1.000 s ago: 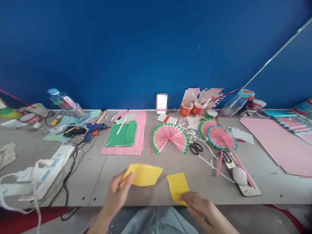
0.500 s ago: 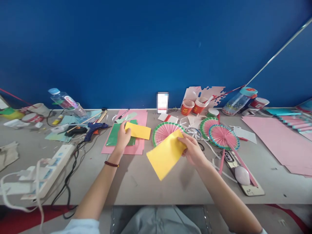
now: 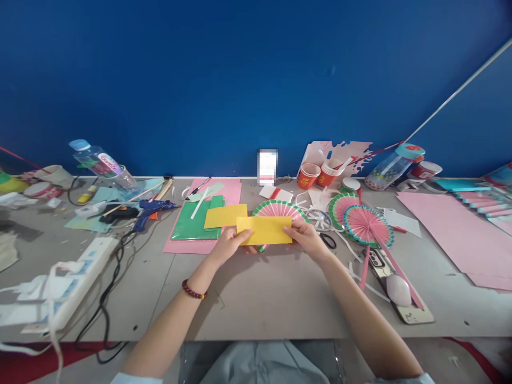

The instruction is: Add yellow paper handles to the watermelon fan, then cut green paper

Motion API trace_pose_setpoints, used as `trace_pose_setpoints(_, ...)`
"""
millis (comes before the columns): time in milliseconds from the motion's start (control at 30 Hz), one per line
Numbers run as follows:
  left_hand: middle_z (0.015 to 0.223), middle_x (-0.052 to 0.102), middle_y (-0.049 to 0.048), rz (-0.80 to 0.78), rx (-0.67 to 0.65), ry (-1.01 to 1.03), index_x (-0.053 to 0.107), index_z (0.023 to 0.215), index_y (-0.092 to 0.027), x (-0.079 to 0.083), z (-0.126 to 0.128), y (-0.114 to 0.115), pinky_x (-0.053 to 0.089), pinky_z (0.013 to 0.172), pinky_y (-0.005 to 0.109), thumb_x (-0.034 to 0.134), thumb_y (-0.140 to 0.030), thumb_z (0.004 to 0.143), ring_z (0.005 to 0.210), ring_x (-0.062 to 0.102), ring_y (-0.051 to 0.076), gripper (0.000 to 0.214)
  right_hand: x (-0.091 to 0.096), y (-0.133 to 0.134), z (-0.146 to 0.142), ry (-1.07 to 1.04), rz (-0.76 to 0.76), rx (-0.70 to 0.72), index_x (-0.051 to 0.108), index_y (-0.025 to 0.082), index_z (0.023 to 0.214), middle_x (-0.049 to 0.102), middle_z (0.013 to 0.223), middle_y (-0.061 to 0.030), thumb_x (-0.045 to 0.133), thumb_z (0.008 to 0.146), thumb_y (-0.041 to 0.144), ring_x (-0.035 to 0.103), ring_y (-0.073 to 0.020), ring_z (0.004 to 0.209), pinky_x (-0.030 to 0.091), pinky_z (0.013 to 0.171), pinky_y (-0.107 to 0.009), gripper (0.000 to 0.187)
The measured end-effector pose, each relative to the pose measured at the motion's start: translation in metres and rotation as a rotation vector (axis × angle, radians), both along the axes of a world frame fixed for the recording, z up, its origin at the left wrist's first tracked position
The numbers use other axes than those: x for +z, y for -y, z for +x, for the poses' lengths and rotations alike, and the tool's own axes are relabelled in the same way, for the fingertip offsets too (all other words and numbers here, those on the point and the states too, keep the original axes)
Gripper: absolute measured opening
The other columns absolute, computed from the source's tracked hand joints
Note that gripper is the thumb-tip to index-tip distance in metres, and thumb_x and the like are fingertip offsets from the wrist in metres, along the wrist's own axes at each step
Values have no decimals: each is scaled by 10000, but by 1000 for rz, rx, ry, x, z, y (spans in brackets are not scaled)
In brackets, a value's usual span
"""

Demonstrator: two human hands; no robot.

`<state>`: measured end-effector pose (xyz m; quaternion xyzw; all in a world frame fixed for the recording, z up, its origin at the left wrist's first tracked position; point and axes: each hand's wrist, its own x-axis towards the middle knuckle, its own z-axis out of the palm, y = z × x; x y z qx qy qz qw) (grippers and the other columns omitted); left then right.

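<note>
Fingers (image 3: pixel 244 235) of the left hand (image 3: pixel 226 247) and right hand (image 3: pixel 311 239) clamp opposite ends of a smooth, oblong yellow sheet (image 3: pixel 266 230) held above the gray table (image 3: pixel 260 298), partly hiding a pleated pink fan (image 3: pixel 280 208), both forearms (image 3: pixel 170 325) angled inward.

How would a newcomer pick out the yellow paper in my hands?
Below the blue wall runs a grey table with a pink pleated fan near its middle. Partly hiding that fan, the yellow paper is held at its ends between left hand and right hand, unlike the other yellow piece, lying over green paper to its left.
</note>
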<state>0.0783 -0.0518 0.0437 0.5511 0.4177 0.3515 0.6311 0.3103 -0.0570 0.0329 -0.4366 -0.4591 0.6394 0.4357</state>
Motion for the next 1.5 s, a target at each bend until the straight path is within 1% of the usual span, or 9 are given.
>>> trace_pose_setpoints(300, 793, 718, 135, -244, -280, 398, 634, 1071, -76, -13, -28, -3, 493, 598, 300, 660, -499, 726, 659, 677, 233, 546, 1, 0, 17, -29, -24, 237, 710, 118, 838, 694, 670, -55, 698, 741, 375, 662, -151, 551, 516, 406, -187, 275)
trace_pose_setpoints(433, 757, 709, 134, -469, -435, 537, 612, 1123, -69, -18, -20, 1, 474, 577, 281, 402, -735, 759, 642, 666, 216, 787, 7, 7, 16, -13, -16, 391, 724, 119, 846, 694, 681, -42, 714, 725, 358, 617, -121, 495, 513, 410, -202, 268)
trace_pose_setpoints(500, 788, 709, 131, -576, -501, 420, 629, 1086, -79, -14, -8, 9, 475, 589, 265, 405, -622, 843, 665, 667, 196, 636, 8, 10, 12, 8, -15, 511, 724, 121, 889, 697, 722, -41, 712, 726, 361, 616, -115, 513, 512, 430, -199, 291)
trace_pose_setpoints(600, 968, 695, 127, -515, -494, 366, 630, 1084, -121, -3, 7, 24, 482, 774, 283, 621, -395, 809, 848, 662, 195, 388, 8, 12, 4, 42, -26, 609, 711, 121, 953, 693, 749, -45, 665, 771, 389, 631, -120, 578, 502, 456, -182, 328)
trace_pose_setpoints(767, 1026, 665, 112, -505, -523, 386, 540, 1197, -197, 4, 13, 32, 503, 769, 360, 701, -361, 740, 831, 669, 217, 512, 8, 13, -5, 109, 77, 471, 669, 156, 1062, 690, 808, -44, 589, 823, 425, 608, -101, 573, 479, 450, -170, 369)
trace_pose_setpoints(900, 884, 665, 48, -397, -293, 285, 547, 1119, -200, -3, 15, 27, 483, 677, 257, 744, -322, 697, 747, 651, 155, 481, 9, 15, -13, 44, 46, 243, 606, 172, 1077, 640, 715, -14, 495, 857, 504, 599, -108, 527, 458, 400, -176, 414)
trace_pose_setpoints(1000, 746, 626, -6, -326, -169, 204, 523, 1101, -189, -7, 19, 26, 464, 641, 234, 743, -333, 697, 621, 609, 108, 482, 5, 18, -22, 3, 20, 132, 569, 166, 962, 600, 705, -3, 597, 782, 507, 604, -128, 565, 459, 371, -180, 387)
trace_pose_setpoints(1267, 842, 602, 3, -262, -131, 133, 496, 1090, -189, -7, 24, 30, 442, 535, 230, 744, -408, 673, 548, 583, 91, 533, -10, 21, -37, 42, 50, 3, 582, 150, 808, 608, 673, 7, 709, 688, 452, 564, -101, 513, 474, 374, -190, 349)
trace_pose_setpoints(1500, 671, 591, -13, -239, -110, 87, 533, 909, -154, -5, 23, 32, 461, 527, 239, 627, -510, 758, 496, 587, 108, 397, -6, 24, -39, 19, 35, 4, 600, 147, 767, 567, 556, 36, 726, 672, 441, 545, -94, 460, 461, 368, -183, 334)
